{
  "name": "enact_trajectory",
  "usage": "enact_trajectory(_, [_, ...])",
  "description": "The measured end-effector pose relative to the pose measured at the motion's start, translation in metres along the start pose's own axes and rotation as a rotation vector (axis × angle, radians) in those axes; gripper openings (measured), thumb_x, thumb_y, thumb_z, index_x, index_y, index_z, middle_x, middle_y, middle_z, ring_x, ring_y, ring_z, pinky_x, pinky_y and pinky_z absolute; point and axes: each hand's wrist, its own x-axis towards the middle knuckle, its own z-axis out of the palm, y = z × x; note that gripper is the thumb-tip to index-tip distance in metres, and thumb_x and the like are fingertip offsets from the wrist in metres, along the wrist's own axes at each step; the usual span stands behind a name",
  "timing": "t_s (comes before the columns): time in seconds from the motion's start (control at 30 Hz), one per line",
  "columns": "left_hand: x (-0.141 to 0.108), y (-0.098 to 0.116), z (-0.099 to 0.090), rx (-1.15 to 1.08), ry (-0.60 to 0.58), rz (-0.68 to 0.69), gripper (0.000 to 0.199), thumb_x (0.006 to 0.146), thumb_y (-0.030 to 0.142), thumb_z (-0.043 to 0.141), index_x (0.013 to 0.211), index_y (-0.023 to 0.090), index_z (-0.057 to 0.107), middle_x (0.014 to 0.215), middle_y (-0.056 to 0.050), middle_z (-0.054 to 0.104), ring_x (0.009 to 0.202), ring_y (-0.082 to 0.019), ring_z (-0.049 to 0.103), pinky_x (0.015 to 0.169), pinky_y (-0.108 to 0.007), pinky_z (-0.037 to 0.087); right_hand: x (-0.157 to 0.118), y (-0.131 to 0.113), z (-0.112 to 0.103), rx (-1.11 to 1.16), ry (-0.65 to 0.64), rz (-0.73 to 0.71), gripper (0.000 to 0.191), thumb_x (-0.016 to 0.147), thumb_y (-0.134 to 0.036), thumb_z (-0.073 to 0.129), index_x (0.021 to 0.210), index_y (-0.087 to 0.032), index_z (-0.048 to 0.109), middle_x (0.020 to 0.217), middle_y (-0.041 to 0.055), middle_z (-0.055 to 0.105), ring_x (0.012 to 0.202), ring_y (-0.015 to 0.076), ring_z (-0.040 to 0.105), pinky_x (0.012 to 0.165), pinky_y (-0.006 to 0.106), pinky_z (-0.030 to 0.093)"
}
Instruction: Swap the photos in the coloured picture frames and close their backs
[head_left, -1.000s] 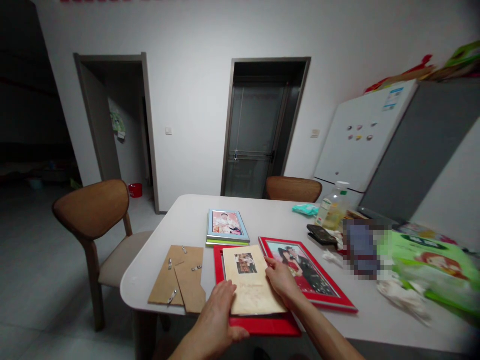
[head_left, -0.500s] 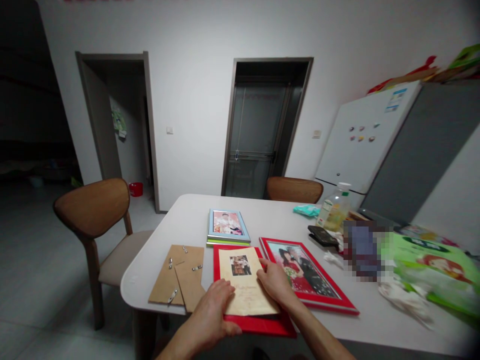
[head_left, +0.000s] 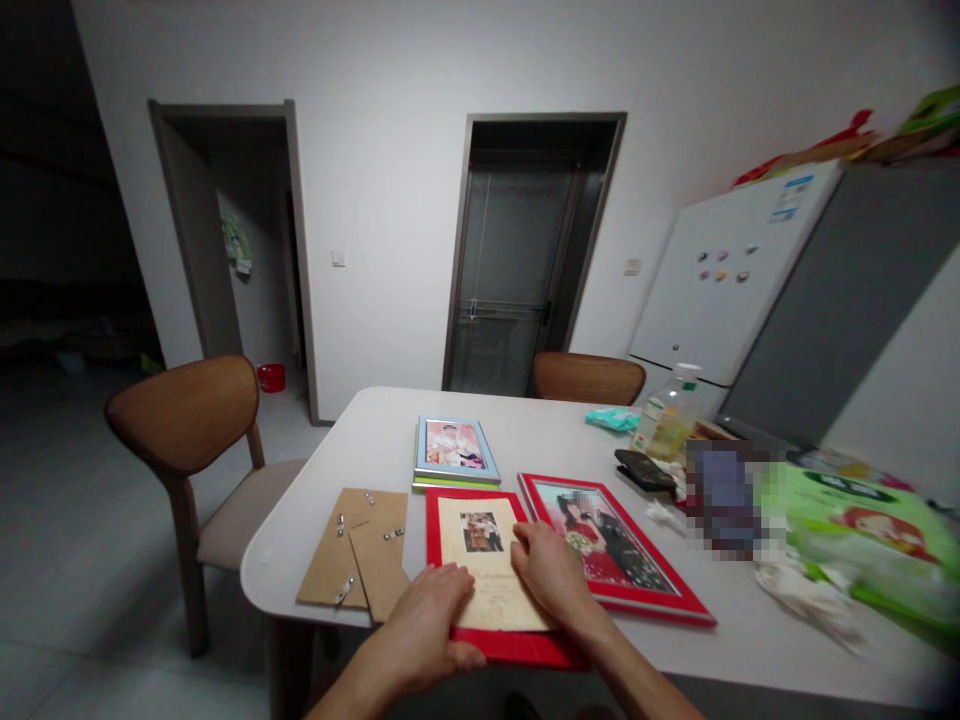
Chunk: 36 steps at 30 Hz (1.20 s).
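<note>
A red picture frame [head_left: 517, 650] lies at the near table edge, with a cream printed sheet [head_left: 487, 590] bearing a small photo inside its border. Thumb at the near edge and fingers over the left side, my left hand [head_left: 424, 620] is closed on the red frame. My right hand [head_left: 551, 570] has its fingers curled together on the sheet's right edge, covering part of it. Left of the frame are a brown backing board [head_left: 326, 550] with metal clips and a smaller brown board [head_left: 379, 570] overlapping it.
To the right lies another red frame [head_left: 694, 608] with a couple's picture. Behind is a light-blue frame [head_left: 427, 470] on a green-edged one. A bottle [head_left: 664, 420], a black phone-like object [head_left: 643, 470] and a green package [head_left: 862, 510] occupy the table's right. A chair [head_left: 187, 420] stands left.
The cream sheet has settled flatter and squarer inside the red frame. My right hand has shifted slightly down along the sheet's right edge; my left hand stays nearly in place.
</note>
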Motion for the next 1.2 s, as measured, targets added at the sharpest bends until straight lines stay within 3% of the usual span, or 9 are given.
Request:
enact_trajectory(0.13, [0.002, 0.004, -0.001, 0.034, -0.019, -0.027, 0.075, 0.054, 0.034, 0.07, 0.12, 0.017, 0.04, 0.129, -0.012, 0.039, 0.12, -0.029, 0.03, 0.099, -0.042, 0.021, -0.004, -0.005, 0.001, -0.046, 0.035, -0.119, 0.022, 0.075, -0.021, 0.039, 0.071, -0.016, 0.06, 0.085, 0.0096, 0.059, 0.08, 0.0189, 0.051, 0.069, 0.027, 0.035])
enact_trajectory(0.3, [0.004, 0.001, 0.002, 0.075, -0.033, 0.006, 0.076, 0.054, 0.037, 0.07, 0.12, 0.017, 0.039, 0.13, -0.012, 0.036, 0.121, -0.027, 0.027, 0.1, -0.042, 0.018, -0.008, -0.008, 0.003, -0.044, 0.081, -0.108, 0.022, 0.074, -0.02, 0.041, 0.084, -0.016, 0.06, 0.096, 0.0101, 0.056, 0.089, 0.0198, 0.049, 0.075, 0.028, 0.035])
enact_trajectory(0.47, [0.007, 0.0, 0.004, 0.106, -0.038, 0.069, 0.076, 0.047, 0.034, 0.075, 0.116, 0.019, 0.045, 0.126, -0.011, 0.043, 0.118, -0.027, 0.033, 0.101, -0.043, 0.017, -0.006, -0.009, 0.004, -0.049, 0.051, -0.111, 0.024, 0.074, -0.022, 0.04, 0.072, -0.014, 0.063, 0.097, 0.0126, 0.054, 0.09, 0.0216, 0.049, 0.077, 0.029, 0.036])
enact_trajectory(0.57, [0.001, -0.003, -0.001, 0.044, -0.011, 0.028, 0.08, 0.049, 0.032, 0.073, 0.121, 0.02, 0.039, 0.13, -0.011, 0.038, 0.12, -0.025, 0.03, 0.101, -0.042, 0.019, -0.006, -0.018, 0.002, 0.013, 0.069, -0.148, 0.026, 0.075, -0.023, 0.04, 0.08, -0.014, 0.064, 0.101, 0.0128, 0.054, 0.094, 0.0222, 0.047, 0.08, 0.029, 0.035])
enact_trajectory(0.7, [-0.019, -0.028, -0.019, 0.024, 0.119, -0.061, 0.074, 0.055, 0.026, 0.067, 0.123, 0.019, 0.037, 0.133, -0.01, 0.032, 0.122, -0.023, 0.027, 0.101, -0.038, 0.021, -0.013, -0.05, 0.004, 0.174, 0.054, -0.299, 0.029, 0.076, -0.023, 0.04, 0.096, -0.016, 0.06, 0.106, 0.01, 0.053, 0.098, 0.0199, 0.046, 0.084, 0.027, 0.033])
enact_trajectory(0.8, [-0.038, -0.058, -0.036, 0.097, 0.246, -0.163, 0.067, 0.056, 0.025, 0.064, 0.119, 0.018, 0.042, 0.131, -0.011, 0.035, 0.122, -0.025, 0.028, 0.1, -0.039, 0.022, -0.02, -0.085, 0.01, 0.234, -0.023, -0.4, 0.028, 0.076, -0.026, 0.041, 0.095, -0.017, 0.06, 0.097, 0.0087, 0.056, 0.092, 0.0192, 0.047, 0.083, 0.028, 0.033])
enact_trajectory(0.97, [-0.061, -0.094, -0.047, 0.238, 0.322, -0.266, 0.065, 0.053, 0.024, 0.066, 0.114, 0.016, 0.047, 0.129, -0.013, 0.037, 0.121, -0.026, 0.029, 0.1, -0.04, 0.024, -0.029, -0.133, 0.026, 0.172, -0.086, -0.45, 0.036, 0.067, -0.043, 0.051, 0.091, -0.017, 0.058, 0.089, 0.0094, 0.057, 0.087, 0.0237, 0.047, 0.077, 0.036, 0.034])
enact_trajectory(1.2, [-0.066, -0.106, -0.048, 0.2, 0.426, -0.228, 0.054, 0.054, 0.016, 0.063, 0.107, 0.021, 0.053, 0.123, -0.006, 0.047, 0.115, -0.024, 0.039, 0.098, -0.037, 0.031, -0.03, -0.149, 0.04, 0.338, -0.176, -0.372, 0.051, 0.056, -0.025, 0.057, 0.105, -0.016, 0.052, 0.096, 0.01, 0.052, 0.09, 0.0218, 0.047, 0.077, 0.031, 0.038])
